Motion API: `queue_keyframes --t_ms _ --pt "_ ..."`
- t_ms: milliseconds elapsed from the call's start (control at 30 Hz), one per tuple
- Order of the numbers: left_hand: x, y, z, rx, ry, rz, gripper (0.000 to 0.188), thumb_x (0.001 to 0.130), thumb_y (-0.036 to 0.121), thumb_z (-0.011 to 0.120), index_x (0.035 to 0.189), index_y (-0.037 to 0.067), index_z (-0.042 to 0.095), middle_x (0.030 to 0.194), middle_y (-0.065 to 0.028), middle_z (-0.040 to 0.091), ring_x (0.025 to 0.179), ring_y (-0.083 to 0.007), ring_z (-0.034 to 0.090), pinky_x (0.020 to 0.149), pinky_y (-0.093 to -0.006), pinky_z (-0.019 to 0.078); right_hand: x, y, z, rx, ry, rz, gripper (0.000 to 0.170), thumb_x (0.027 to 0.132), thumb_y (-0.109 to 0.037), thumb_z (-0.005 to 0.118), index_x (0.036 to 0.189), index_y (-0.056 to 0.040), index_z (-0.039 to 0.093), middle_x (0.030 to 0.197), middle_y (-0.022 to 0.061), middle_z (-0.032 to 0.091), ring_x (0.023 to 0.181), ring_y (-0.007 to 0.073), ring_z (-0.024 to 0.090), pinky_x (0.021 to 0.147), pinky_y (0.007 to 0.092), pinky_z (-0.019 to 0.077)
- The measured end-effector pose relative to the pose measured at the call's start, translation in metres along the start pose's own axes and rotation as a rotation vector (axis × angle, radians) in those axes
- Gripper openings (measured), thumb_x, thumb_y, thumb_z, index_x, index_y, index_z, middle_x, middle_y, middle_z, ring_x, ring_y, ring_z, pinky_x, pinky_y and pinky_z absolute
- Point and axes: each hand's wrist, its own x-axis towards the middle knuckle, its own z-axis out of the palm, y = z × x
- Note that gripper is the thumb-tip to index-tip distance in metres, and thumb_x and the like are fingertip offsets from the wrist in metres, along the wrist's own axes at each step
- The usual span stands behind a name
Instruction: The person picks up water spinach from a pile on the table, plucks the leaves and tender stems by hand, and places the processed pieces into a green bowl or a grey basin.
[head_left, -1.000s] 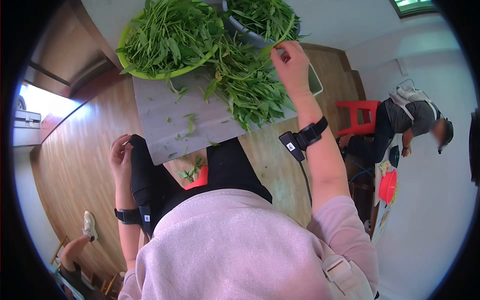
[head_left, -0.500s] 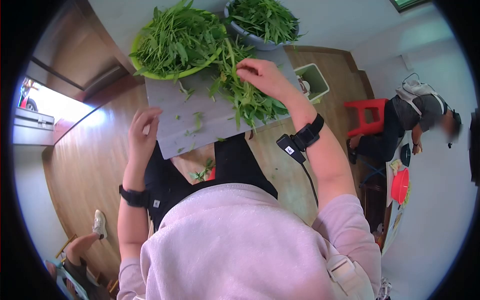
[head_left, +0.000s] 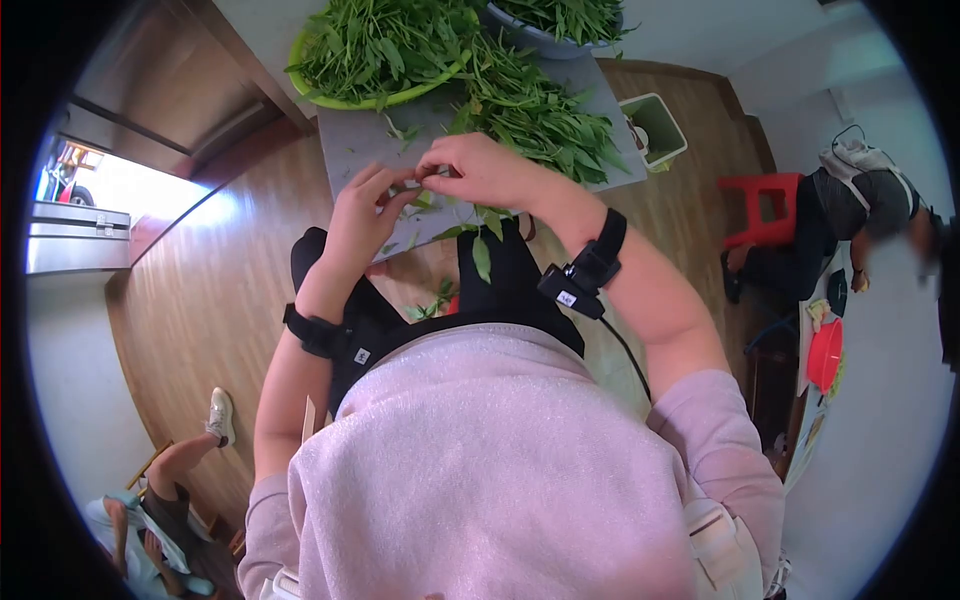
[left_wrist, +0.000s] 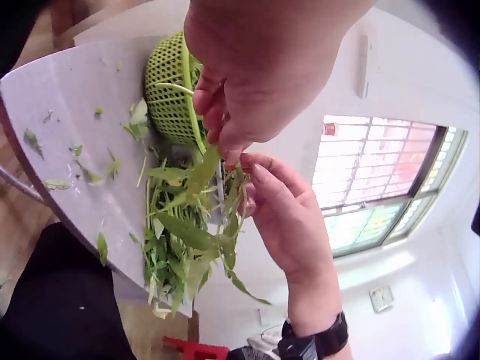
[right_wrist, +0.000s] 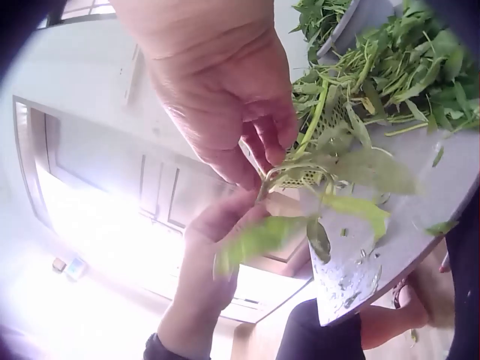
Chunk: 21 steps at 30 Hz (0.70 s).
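Note:
Both hands meet over the near part of the grey table (head_left: pixel 350 150), fingertips close together. A leafy stalk that looks like water spinach (right_wrist: pixel 315 124) runs between them, its leaves (head_left: pixel 483 255) hanging toward the lap. My right hand (head_left: pixel 480 175) pinches it with thumb and fingers. Thumb and fingertips of my left hand (head_left: pixel 365 220) pinch the stalk right beside them. Beyond the hands lies a loose pile of the same greens (head_left: pixel 540 125). A lime-green basket (left_wrist: pixel 169 90) heaped with greens stands at the back left.
Behind the pile is a blue-grey basin (head_left: pixel 545 40) of greens. Torn leaf bits (left_wrist: pixel 90 172) lie scattered on the tabletop. A pale bin (head_left: pixel 665 130) stands on the floor to the right, near a red stool (head_left: pixel 740 200) and a bent-over person (head_left: pixel 865 200). Another person sits lower left.
The right hand has come from the far right of the pile back toward the body, bringing the stalk. The left hand has risen from beside the knee to meet it.

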Motion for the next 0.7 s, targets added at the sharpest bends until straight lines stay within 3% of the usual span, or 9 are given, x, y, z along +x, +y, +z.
queue_keyframes --t_ms 67,133,200,267,500,633,700 --pt "-0.013 -0.016 -0.003 -0.046 0.069 -0.104 0.021 0.077 0.003 0.067 0.097 0.002 0.065 0.083 -0.004 0.06 0.063 -0.0103 0.051 0.059 -0.0234 0.0425 -0.001 -0.005 0.006 -0.005 0.092 -0.028 0.017 0.08 -0.015 0.063 0.094 -0.0047 0.065 0.086 0.0062 0.057 0.067 0.0156 0.056 0.061 0.0272 0.0442" --pt "-0.028 -0.039 -0.006 -0.112 0.116 -0.188 0.017 0.079 0.005 0.067 0.095 0.001 0.065 0.08 -0.0023 0.06 0.063 -0.0082 0.05 0.059 -0.0227 0.0414 -0.006 -0.008 0.007 0.123 0.354 0.08 0.015 0.081 -0.013 0.063 0.094 -0.0056 0.064 0.087 0.0045 0.054 0.065 0.013 0.054 0.061 0.0247 0.0433" --pt "-0.042 -0.05 -0.012 -0.177 0.169 -0.276 0.014 0.08 0.007 0.067 0.092 -0.001 0.066 0.078 -0.0005 0.06 0.063 -0.0062 0.049 0.058 -0.022 0.0402 -0.013 -0.008 0.004 0.153 0.376 0.162 0.014 0.084 -0.012 0.062 0.095 -0.0044 0.064 0.085 0.0026 0.054 0.065 0.0096 0.052 0.061 0.0222 0.0423" --pt "-0.052 -0.054 -0.018 -0.438 0.182 -0.493 0.014 0.082 0.01 0.067 0.09 -0.002 0.067 0.075 0.0019 0.059 0.064 -0.0048 0.047 0.057 -0.0206 0.0376 -0.022 -0.001 0.006 0.31 0.445 0.219 0.015 0.086 -0.013 0.061 0.096 -0.0027 0.064 0.084 0.0007 0.055 0.067 0.0073 0.052 0.061 0.0211 0.0423" --pt "-0.071 -0.06 -0.026 -0.624 0.247 -0.556 0.019 0.08 0.013 0.07 0.091 -0.002 0.067 0.071 0.0009 0.059 0.062 -0.0055 0.046 0.058 -0.0193 0.0377 -0.034 -0.012 0.017 0.654 0.258 0.297 0.019 0.089 -0.014 0.059 0.1 -0.0007 0.064 0.085 0.0011 0.063 0.069 0.0049 0.052 0.064 0.0195 0.0442" --pt "-0.073 -0.058 -0.024 -0.635 0.258 -0.56 0.018 0.08 0.014 0.07 0.09 -0.001 0.067 0.07 0.0017 0.058 0.062 -0.0052 0.046 0.058 -0.0194 0.0376 -0.02 -0.016 0.028 0.611 0.192 0.281 0.021 0.089 -0.017 0.058 0.1 -0.0007 0.064 0.083 0.0004 0.063 0.067 0.0042 0.052 0.062 0.0189 0.0437" --pt "-0.074 -0.061 -0.023 -0.628 0.192 -0.553 0.018 0.082 0.015 0.069 0.092 0.001 0.068 0.076 0.0019 0.061 0.064 -0.005 0.047 0.059 -0.0191 0.037 -0.012 -0.012 0.033 0.498 0.183 0.364 0.021 0.089 -0.02 0.058 0.097 -0.0016 0.065 0.077 -0.0008 0.062 0.064 0.0038 0.051 0.058 0.0189 0.0423"
